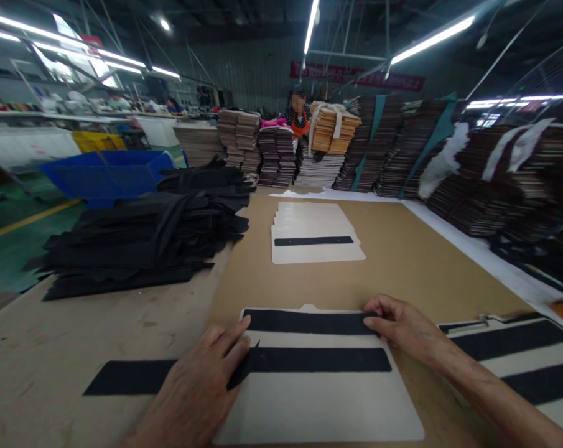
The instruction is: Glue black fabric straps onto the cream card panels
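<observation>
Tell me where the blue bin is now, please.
In the head view, the blue bin is on the left side, behind the pile of black strips and just in front of the yellow bin.

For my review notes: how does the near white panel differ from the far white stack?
The near white panel bears two black strips; the far white stack shows one black strip. The left hand and right hand are at the panel; neither touches the stack. The stack shows stepped edges; the panel doesn't. Both lie on tan sheeting.
</observation>
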